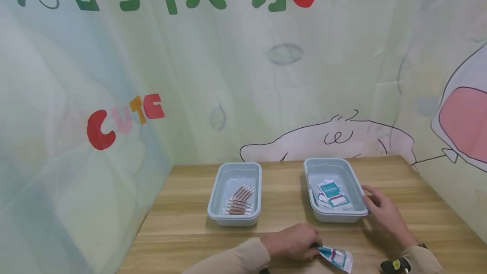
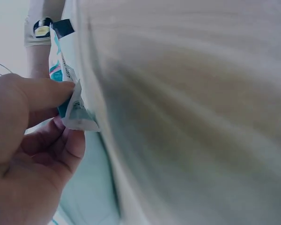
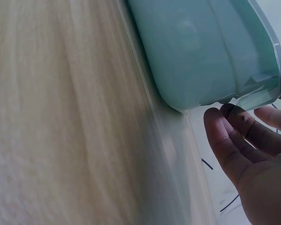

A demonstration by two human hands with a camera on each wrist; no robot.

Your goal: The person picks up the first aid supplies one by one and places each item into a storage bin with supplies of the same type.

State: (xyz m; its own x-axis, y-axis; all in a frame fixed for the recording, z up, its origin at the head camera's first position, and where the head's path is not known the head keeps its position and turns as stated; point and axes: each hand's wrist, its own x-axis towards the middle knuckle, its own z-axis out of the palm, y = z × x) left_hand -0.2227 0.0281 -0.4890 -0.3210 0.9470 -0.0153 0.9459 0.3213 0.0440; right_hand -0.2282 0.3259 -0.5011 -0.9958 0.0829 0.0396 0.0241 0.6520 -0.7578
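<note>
My left hand point(image 1: 294, 241) pinches a white and teal sachet point(image 1: 337, 258) between thumb and fingers, in front of the right tray. In the left wrist view the sachet point(image 2: 77, 110) looks creased where the thumb presses it. My right hand point(image 1: 386, 212) is at the right side of a pale blue plastic tray point(image 1: 359, 195), its curled fingers holding the rim. The right wrist view shows the fingers point(image 3: 225, 140) against the tray's outer wall point(image 3: 192, 51). Inside that tray lie several similar flat sachets point(image 1: 332, 193), overlapping one another.
A matching tray point(image 1: 214, 198) stands to the left, holding several individually wrapped brown cotton swabs point(image 1: 240, 200). Both trays are on a wood-grain table point(image 1: 179, 219). A printed cloth backdrop point(image 1: 243, 75) hangs behind and along the sides of the table.
</note>
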